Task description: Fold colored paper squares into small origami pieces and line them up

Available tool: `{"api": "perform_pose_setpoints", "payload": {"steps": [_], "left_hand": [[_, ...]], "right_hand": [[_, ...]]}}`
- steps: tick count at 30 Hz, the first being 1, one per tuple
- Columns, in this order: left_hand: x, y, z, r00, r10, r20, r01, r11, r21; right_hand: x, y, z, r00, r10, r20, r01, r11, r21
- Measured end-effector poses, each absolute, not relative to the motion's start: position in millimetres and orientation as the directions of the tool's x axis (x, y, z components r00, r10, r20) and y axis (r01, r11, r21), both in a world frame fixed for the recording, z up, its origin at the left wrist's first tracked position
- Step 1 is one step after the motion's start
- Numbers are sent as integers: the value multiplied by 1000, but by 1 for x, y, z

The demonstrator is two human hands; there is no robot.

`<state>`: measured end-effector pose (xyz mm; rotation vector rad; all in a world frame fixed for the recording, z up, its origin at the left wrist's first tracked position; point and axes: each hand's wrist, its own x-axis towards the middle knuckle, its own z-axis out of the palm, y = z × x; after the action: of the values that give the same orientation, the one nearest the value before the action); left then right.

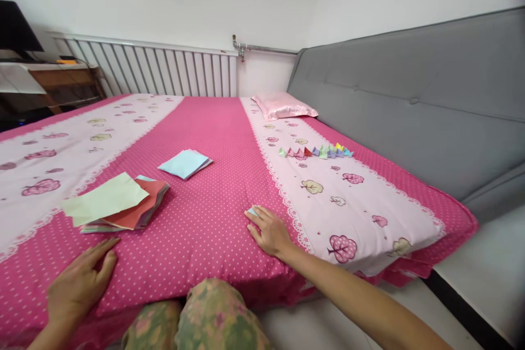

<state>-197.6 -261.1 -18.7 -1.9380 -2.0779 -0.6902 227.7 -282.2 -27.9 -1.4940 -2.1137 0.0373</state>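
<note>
Pressing a small light-blue paper piece (251, 211) against the pink dotted bedsheet (205, 240) with our right hand (268, 232).

The piece lies on the sheet close to the bed's near edge. Only its corner peeks out at 11 o'clock from our right hand, whose fingers lie stretched and flat over it, closed around nothing. At 9 o'clock from the piece sits a loose stack of coloured paper sheets (118, 205), pale green on top. Our left hand (80, 284) rests palm down at 7 o'clock from that stack, fingers spread, just short of it. At 11 o'clock from the piece lies a thinner pile of light-blue sheets (185, 163). A row of small folded paper figures (315, 151) stands at 1 o'clock on the pale tree-print strip. A pink pillow (284, 105) lies beyond them, beside the grey padded headboard (410, 93).
</note>
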Motion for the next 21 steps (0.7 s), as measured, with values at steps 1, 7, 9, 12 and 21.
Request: {"api": "perform_pose_setpoints", "payload": {"steps": [1, 7, 9, 12, 21], "left_hand": [[-196, -263, -17, -110, 889, 445, 987, 46, 154], [-190, -269, -9, -117, 913, 390, 992, 88, 93], [-189, -269, -7, -110, 917, 384, 992, 77, 101], [-189, -270, -7, -68, 910, 408, 995, 31, 96], [-193, -270, -13, -70, 905, 420, 994, 29, 103]], "right_hand": [[228, -282, -29, -235, 876, 421, 863, 387, -324], [227, -281, -33, -241, 871, 428, 861, 395, -320], [227, -281, -33, -242, 873, 424, 859, 396, -325], [227, -282, -33, -239, 873, 425, 854, 398, -336], [246, -271, -20, -327, 880, 345, 788, 455, -414]]}}
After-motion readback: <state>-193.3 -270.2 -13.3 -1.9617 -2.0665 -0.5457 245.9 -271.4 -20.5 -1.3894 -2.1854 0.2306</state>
